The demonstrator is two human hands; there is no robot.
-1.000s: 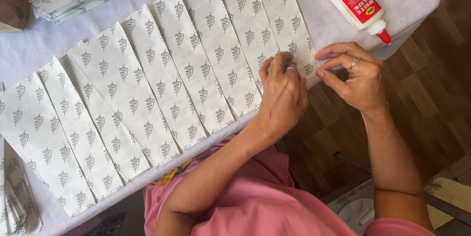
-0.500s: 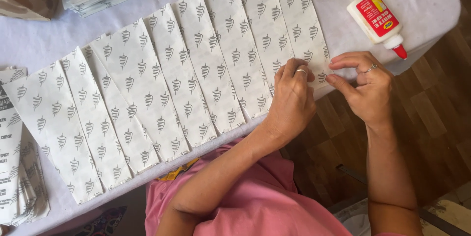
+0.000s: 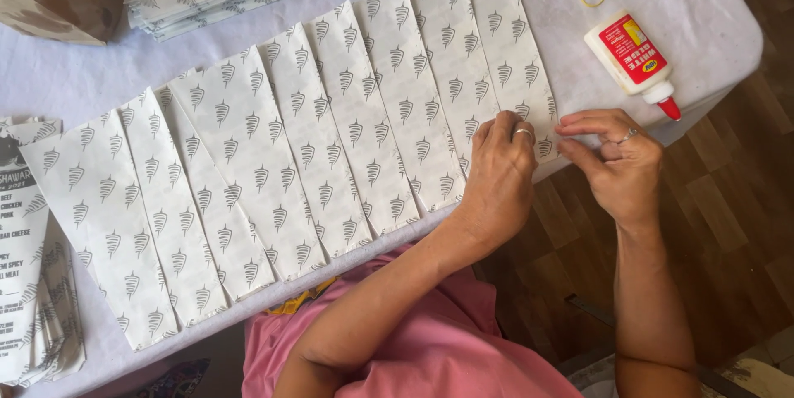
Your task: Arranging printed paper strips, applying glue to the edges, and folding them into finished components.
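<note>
Head view: left hand (image 3: 499,179) fingers pin last paper bag (image 3: 519,55) flat on counter (image 3: 711,26); right hand (image 3: 616,162) fingers pinch its edge, glue bottle (image 3: 633,59) near

Soft, even daylight filled the scene, bright without being harsh. The white tabletop (image 3: 728,42) took on a faint bluish-lilac cast, and nothing on it burned out. Shadows were weak and short: a thin one lay under the glue bottle (image 3: 633,59), and a soft one sat beneath the left hand (image 3: 496,179) where it pressed on the paper sheets (image 3: 331,133). The wooden floor (image 3: 728,224) below looked dimmer and warmer. Focus was crisp through the middle, with the printed pattern on the sheets sharp. Toward the bottom corners the picture softened, and the row of sheets bowed slightly, as a wide lens would bend it.
</note>
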